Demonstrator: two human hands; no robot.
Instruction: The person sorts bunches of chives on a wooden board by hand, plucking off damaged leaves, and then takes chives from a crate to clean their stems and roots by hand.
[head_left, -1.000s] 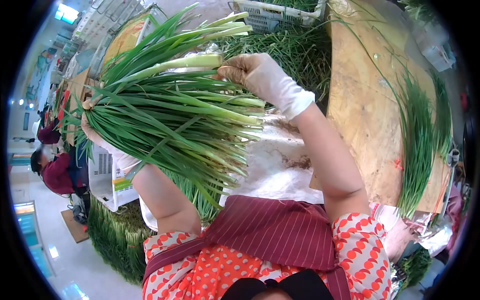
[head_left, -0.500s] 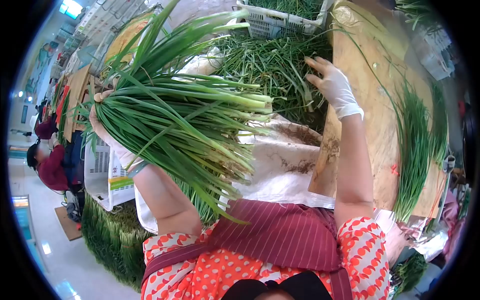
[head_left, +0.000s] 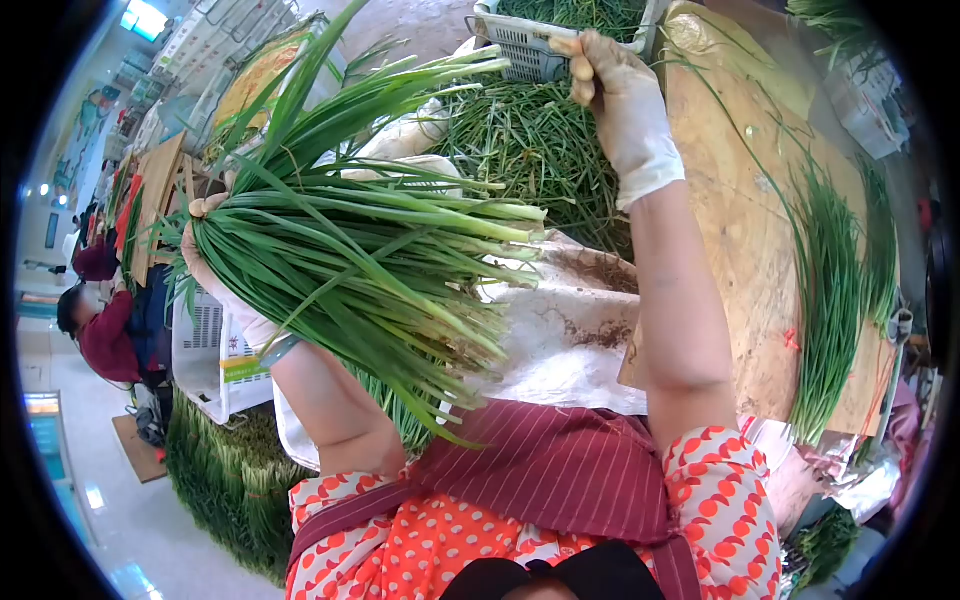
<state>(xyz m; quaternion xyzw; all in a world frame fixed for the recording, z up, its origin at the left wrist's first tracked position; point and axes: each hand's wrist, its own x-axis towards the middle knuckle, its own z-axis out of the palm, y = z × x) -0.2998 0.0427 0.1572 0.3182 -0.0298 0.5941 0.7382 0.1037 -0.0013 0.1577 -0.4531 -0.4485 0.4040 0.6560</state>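
A large bunch of long green stalks [head_left: 360,260] fans out at the left of centre, pale root ends toward the right. My left hand [head_left: 215,250], in a pale glove, is wrapped round its leafy end. Up near the front of a white crate, my right hand [head_left: 618,95], gloved and soiled at the fingertips, is raised with its fingers bent together. Whether anything small is between those fingers I cannot make out. Below and left of it lies a heap of loose green stalks [head_left: 535,150].
A wooden board [head_left: 740,270] on the right bears a tied green bundle [head_left: 830,300]. At the top is a white crate [head_left: 520,50] of greens; another crate [head_left: 205,350] stands at left above stacked bundles [head_left: 225,480]. A person in dark red [head_left: 108,340] is at far left.
My right hand has left the bunch, swung right with fingers spread, then moved up toward the crate, its fingers closing. My left hand keeps its grip on the bunch.
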